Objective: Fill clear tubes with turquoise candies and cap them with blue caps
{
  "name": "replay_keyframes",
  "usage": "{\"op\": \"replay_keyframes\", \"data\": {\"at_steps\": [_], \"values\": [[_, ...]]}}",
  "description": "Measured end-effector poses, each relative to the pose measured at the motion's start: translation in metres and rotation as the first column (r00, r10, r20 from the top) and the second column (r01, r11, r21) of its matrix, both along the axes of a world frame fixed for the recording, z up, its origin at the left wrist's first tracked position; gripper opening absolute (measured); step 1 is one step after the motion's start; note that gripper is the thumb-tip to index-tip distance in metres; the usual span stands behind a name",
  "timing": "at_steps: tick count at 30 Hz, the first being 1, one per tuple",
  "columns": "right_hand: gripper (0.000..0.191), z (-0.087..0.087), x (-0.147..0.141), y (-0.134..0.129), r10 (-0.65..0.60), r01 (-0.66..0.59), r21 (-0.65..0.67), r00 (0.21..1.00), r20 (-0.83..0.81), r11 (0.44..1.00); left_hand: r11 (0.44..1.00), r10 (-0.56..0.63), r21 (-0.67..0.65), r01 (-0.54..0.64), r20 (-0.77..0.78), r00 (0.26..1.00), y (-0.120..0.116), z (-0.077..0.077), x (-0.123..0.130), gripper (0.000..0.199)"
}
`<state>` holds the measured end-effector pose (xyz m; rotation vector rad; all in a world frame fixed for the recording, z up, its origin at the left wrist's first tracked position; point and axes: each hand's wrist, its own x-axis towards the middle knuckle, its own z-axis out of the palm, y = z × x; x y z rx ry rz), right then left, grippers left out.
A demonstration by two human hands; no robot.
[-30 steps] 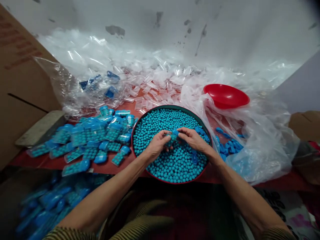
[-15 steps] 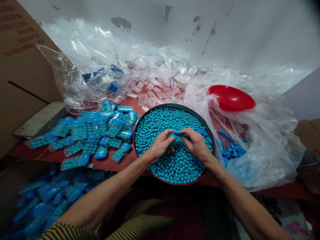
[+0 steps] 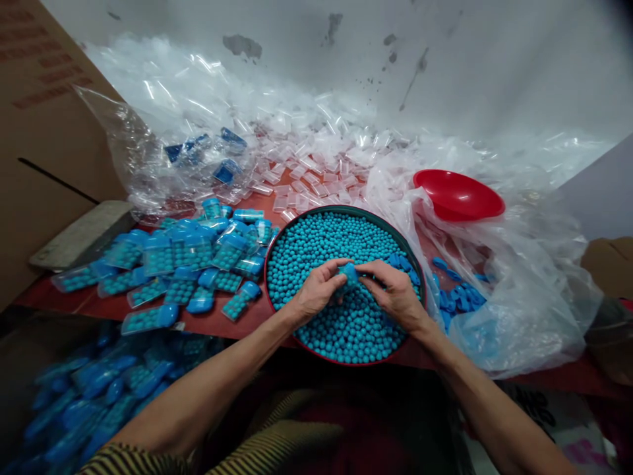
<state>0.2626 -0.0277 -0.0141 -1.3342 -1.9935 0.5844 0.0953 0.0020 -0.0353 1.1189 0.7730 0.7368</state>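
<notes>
**Blue-capped case pinched between both hands over the bead tray**

Small case (image 3: 349, 276) with a blue cap is held between the two hands, just above the beads at the middle of the round tray. It is gripped from the left by the left hand (image 3: 316, 290), whose thumb and fingers are curled closed around its body. From the right it is met by the right hand (image 3: 393, 293), whose fingertips are pressed shut on the capped end. Most of the case is hidden by the fingers, so whether the cap is fully seated cannot be told.

Directly beneath the grip, turquoise beads (image 3: 346, 330) are spread in a thick layer across the round tray (image 3: 267, 264), whose rim is red outside and dark on top. Both wrists are laid over the tray's near edge.

Just left of the tray, filled cases (image 3: 192, 264) with blue caps are piled on the red table (image 3: 208, 323), and more of them are seen blurred lower down, near the left forearm. Right of the grip, loose blue caps (image 3: 457, 297) are gathered inside a clear plastic bag (image 3: 534, 290). Beyond that bag, a red bowl (image 3: 457, 194) is set on the crumpled plastic. Farther behind the tray, empty clear cases (image 3: 306, 175) are heaped among more plastic sheeting. A cardboard box (image 3: 44, 132) is stood at the far left.
</notes>
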Motion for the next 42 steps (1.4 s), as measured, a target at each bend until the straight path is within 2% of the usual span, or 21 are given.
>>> {"op": "replay_keyframes", "data": {"at_steps": [2, 5, 7, 9, 11, 13, 15, 21, 24, 28, 30, 33, 35, 36, 38, 40, 42], "values": [[0.025, 0.0, 0.001, 0.002, -0.079, 0.065, -0.138, 0.992, -0.099, 0.988, 1.0, -0.009, 0.012, 0.009, 0.018, 1.0, 0.0, -0.001, 0.001, 0.037], [0.025, -0.004, 0.001, 0.003, -0.103, 0.054, -0.284, 0.982, -0.16, 0.957, 1.0, -0.015, 0.021, 0.015, 0.022, 1.0, -0.001, -0.002, 0.003, 0.035], [0.024, -0.007, -0.003, 0.001, -0.144, 0.1, -0.26, 0.977, -0.155, 0.96, 1.0, -0.006, 0.005, 0.006, 0.014, 1.0, -0.001, -0.003, 0.003, 0.039], [0.025, -0.009, -0.009, -0.005, -0.219, 0.202, -0.153, 0.97, -0.107, 0.967, 1.0, 0.003, -0.01, -0.003, 0.008, 1.0, -0.002, -0.004, 0.004, 0.044], [0.026, -0.012, -0.015, -0.012, -0.256, 0.254, -0.046, 0.966, -0.042, 0.966, 1.0, 0.008, -0.021, -0.008, 0.005, 1.0, -0.003, -0.004, 0.004, 0.045], [0.028, -0.014, -0.018, -0.016, -0.229, 0.229, -0.004, 0.973, -0.011, 0.973, 0.999, 0.013, -0.032, -0.013, -0.001, 1.0, -0.003, -0.005, 0.003, 0.042], [0.029, -0.016, -0.018, -0.016, -0.181, 0.181, -0.015, 0.983, -0.031, 0.983, 0.999, 0.021, -0.042, -0.022, -0.003, 1.0, -0.004, -0.005, 0.003, 0.037], [0.028, -0.019, -0.008, -0.003, -0.038, 0.015, -0.164, 0.99, -0.137, 0.986, 0.996, 0.069, -0.052, -0.071, -0.035, 0.997, -0.005, -0.005, 0.003, 0.028], [0.03, -0.013, -0.005, 0.0, 0.014, -0.04, -0.196, 0.991, -0.135, 0.98, 0.997, 0.06, -0.055, -0.062, -0.041, 0.997, -0.003, -0.006, 0.001, 0.03], [0.032, 0.001, 0.003, 0.003, 0.07, -0.129, -0.279, 0.975, -0.213, 0.951, 0.994, -0.037, -0.101, 0.043, 0.058, 0.998, 0.001, -0.005, -0.004, 0.035], [0.031, 0.005, 0.005, 0.007, -0.028, -0.087, -0.339, 0.947, -0.319, 0.937, 0.988, -0.09, -0.115, 0.101, 0.098, 0.991, 0.002, -0.005, -0.005, 0.035], [0.036, 0.003, 0.001, 0.013, -0.263, 0.065, -0.406, 0.85, -0.456, 0.911, 0.987, -0.12, -0.093, 0.131, 0.11, 0.987, 0.003, -0.004, -0.003, 0.034], [0.042, -0.001, -0.006, 0.015, -0.353, 0.167, -0.389, 0.805, -0.476, 0.906, 0.993, -0.1, -0.049, 0.104, 0.086, 0.991, 0.002, -0.004, -0.001, 0.032], [0.042, -0.003, -0.009, 0.015, -0.365, 0.21, -0.354, 0.81, -0.458, 0.911, 0.996, -0.083, -0.024, 0.085, 0.069, 0.994, 0.002, -0.004, 0.001, 0.031], [0.038, -0.004, -0.016, 0.011, -0.301, 0.222, -0.245, 0.884, -0.358, 0.944, 0.999, -0.028, 0.02, 0.027, 0.041, 0.999, -0.001, -0.003, 0.004, 0.03], [0.039, -0.003, -0.019, 0.005, -0.152, 0.126, -0.144, 0.97, -0.188, 0.982, 0.998, 0.048, 0.037, -0.049, 0.028, 0.998, -0.005, 0.0, 0.008, 0.029], [0.058, -0.002, -0.02, -0.002, -0.003, 0.001, -0.088, 1.0, -0.029, 0.996, 0.991, 0.126, 0.032, -0.127, 0.018, 0.992, -0.009, 0.003, 0.009, 0.031]]}}
